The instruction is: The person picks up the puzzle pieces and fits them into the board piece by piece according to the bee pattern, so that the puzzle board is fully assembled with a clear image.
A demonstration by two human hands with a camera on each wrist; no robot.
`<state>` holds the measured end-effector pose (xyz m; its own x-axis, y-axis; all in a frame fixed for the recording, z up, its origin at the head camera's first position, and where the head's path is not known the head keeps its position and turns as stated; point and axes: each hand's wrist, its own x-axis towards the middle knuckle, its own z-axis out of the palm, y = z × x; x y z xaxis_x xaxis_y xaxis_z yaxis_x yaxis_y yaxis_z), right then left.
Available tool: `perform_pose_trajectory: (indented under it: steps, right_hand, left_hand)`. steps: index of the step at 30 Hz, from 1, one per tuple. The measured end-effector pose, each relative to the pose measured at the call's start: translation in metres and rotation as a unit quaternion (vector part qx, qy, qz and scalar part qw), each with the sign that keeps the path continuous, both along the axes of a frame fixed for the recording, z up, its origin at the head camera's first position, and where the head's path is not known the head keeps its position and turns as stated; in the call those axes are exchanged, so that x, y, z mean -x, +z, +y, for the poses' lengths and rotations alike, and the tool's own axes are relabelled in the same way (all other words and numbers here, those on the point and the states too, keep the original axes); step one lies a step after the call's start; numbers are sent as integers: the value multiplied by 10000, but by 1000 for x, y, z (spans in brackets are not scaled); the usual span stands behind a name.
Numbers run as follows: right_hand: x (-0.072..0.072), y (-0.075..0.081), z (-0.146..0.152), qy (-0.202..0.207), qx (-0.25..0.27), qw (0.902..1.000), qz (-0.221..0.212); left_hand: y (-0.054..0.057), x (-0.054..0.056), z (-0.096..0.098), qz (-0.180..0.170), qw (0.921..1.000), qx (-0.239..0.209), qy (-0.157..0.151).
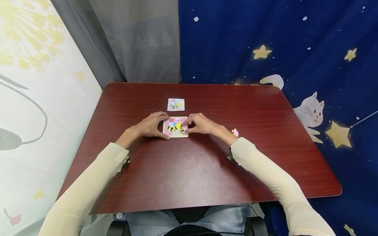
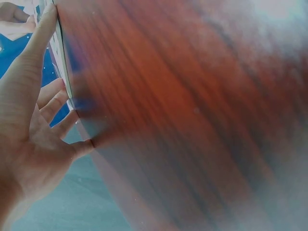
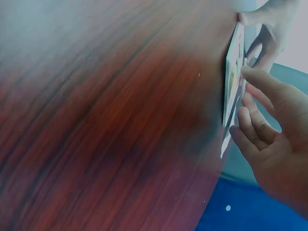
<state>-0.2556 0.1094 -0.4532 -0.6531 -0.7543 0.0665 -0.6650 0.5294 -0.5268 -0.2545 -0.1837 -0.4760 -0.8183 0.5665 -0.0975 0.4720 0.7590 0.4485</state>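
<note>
A small jigsaw puzzle board [image 1: 174, 134] with a bee on pink lies on the table; its lower part is bare and pale. My left hand [image 1: 152, 126] holds the board at its left side, thumb at the near corner and fingertips at the far one. From the right, my right hand [image 1: 202, 124] reaches over the opposite edge. Its thumb and index finger pinch a small puzzle piece [image 3: 246, 61] close above the board, mostly hidden by the fingers. In the left wrist view, the left hand [image 2: 41, 110] spans the board's edge.
A picture card [image 1: 176, 105] with the same bee lies just beyond the board. One loose pink puzzle piece [image 1: 235, 132] sits beside the right wrist. The dark red table [image 1: 189, 177] has curtains behind it and a white wall at left.
</note>
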Motion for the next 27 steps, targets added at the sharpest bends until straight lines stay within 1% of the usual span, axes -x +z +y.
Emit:
perform_pose_trajectory:
  steps: [8,11,17,27]
  right_hand:
    - [-1,-4,-17,107,-147,9998,-50]
    - [-1,-5,-22,155,-116,9998,-112]
    - [-4,-7,-30,159,-41,9997,-177]
    - [-3,-8,-40,170,-175,9996,-166]
  left_hand:
    - [1,0,0,17,10000,0,-62]
    - [1,0,0,17,10000,-1,-75]
    - [-1,0,-1,83,9999,-16,-109]
    - [-2,1,-3,196,9997,-37,-170]
